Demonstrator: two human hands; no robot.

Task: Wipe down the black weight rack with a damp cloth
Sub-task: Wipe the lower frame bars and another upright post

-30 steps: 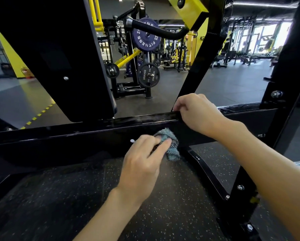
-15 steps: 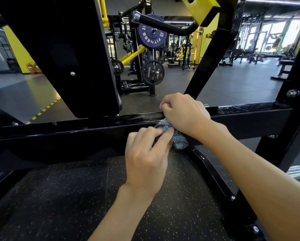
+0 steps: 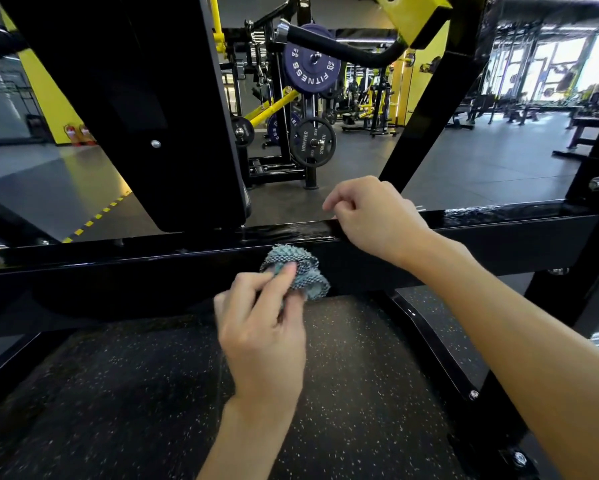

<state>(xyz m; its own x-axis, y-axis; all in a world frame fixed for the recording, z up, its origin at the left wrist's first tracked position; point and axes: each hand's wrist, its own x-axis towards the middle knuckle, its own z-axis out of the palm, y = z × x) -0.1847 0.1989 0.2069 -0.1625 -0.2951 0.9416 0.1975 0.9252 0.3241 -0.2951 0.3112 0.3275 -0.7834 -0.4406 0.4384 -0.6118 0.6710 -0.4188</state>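
At the rack's front: a person's view looked down on a black rack (image 3: pixel 565 299) in a gym, with a long level bar (image 3: pixel 118 268) crossing the whole picture.
Edges: the bar's top edge ran just under a broad black panel (image 3: pixel 135 98) on the left. A slanted strut (image 3: pixel 429 109) rose from behind the right hand. The rack's upright post met the bar at far right.
Open room: a speckled mat (image 3: pixel 118 393) lay bare below the bar, fenced by rack rails on both sides. Beyond the bar, grey floor (image 3: pixel 481 161) stretched clear towards distant machines and hung plates (image 3: pixel 312 65).
Left hand: the left hand (image 3: pixel 263 334) reached up from below, back towards the camera, pinching the cloth between thumb and fingertips.
Right hand: the right hand (image 3: pixel 377 220) hovered at the bar's top edge, fingers curled inward, holding nothing.
Cloth: a bunched blue-grey cloth (image 3: pixel 301 268) pressed against the bar's front face, near its middle, just left of and below the right hand.
Change: half a second before, the right hand lay over the cloth and bar, covering part of it. It had since lifted away to the right, and the cloth showed whole. A second before, that hand gripped the bar's top edge.
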